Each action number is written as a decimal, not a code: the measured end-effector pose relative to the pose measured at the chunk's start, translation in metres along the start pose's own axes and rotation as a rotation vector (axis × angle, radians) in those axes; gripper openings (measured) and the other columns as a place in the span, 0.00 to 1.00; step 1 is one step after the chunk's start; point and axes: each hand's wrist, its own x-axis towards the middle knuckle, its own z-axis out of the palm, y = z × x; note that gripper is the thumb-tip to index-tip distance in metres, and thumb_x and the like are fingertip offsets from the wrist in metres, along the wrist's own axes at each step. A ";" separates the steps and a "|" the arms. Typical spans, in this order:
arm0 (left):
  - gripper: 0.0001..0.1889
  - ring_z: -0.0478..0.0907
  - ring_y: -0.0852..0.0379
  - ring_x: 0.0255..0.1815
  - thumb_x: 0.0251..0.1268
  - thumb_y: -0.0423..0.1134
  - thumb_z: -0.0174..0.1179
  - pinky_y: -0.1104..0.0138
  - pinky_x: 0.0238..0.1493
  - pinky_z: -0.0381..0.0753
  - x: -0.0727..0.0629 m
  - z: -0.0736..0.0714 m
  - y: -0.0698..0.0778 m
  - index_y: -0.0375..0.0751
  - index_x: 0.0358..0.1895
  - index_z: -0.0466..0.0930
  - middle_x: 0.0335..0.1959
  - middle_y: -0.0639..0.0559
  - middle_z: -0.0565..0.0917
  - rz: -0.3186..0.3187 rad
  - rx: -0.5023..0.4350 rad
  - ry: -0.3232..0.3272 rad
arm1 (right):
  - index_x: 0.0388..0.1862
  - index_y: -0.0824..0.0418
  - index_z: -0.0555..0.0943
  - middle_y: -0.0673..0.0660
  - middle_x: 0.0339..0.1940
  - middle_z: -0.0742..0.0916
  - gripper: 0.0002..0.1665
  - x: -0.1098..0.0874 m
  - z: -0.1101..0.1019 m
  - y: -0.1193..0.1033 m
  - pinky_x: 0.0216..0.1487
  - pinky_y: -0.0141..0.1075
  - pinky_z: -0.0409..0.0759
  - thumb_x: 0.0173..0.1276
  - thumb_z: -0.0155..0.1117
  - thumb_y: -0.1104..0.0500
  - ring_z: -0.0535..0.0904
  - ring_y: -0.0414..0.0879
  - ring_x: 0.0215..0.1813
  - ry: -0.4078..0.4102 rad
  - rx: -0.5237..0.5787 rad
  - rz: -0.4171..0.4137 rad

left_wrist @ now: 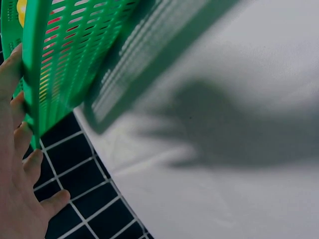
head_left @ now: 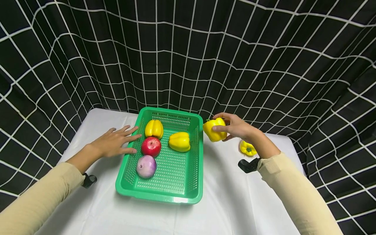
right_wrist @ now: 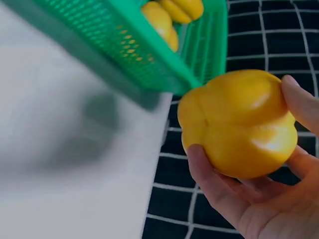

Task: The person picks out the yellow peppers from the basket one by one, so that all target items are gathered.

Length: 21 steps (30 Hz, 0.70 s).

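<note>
My right hand (head_left: 238, 126) grips a yellow bell pepper (head_left: 215, 129) just outside the right rim of a green plastic basket (head_left: 198, 169). In the right wrist view, thumb and fingers curl round the held pepper (right_wrist: 239, 124). My left hand (head_left: 114, 142) lies with spread, straight fingers over the basket's left rim. Inside the basket are a yellow pepper (head_left: 154, 129) at the back left, another yellow pepper (head_left: 179, 142) right of the middle, a red pomegranate-like fruit (head_left: 151, 147) and a purple onion (head_left: 146, 166) along the left side.
Another yellow pepper (head_left: 248, 148) sits on the white-covered table (head_left: 223, 195) under my right forearm. A black curtain with a white grid (head_left: 182, 58) hangs behind the table and on both sides. Black wrist straps (head_left: 248, 165) stick out below the sleeves.
</note>
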 end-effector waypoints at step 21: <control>0.35 0.48 0.34 0.79 0.69 0.61 0.56 0.30 0.68 0.53 0.000 -0.001 0.000 0.51 0.76 0.65 0.80 0.44 0.56 -0.009 -0.020 -0.007 | 0.78 0.63 0.55 0.70 0.67 0.67 0.42 0.012 0.021 0.117 0.58 0.55 0.80 0.74 0.62 0.53 0.72 0.59 0.60 0.310 0.298 0.238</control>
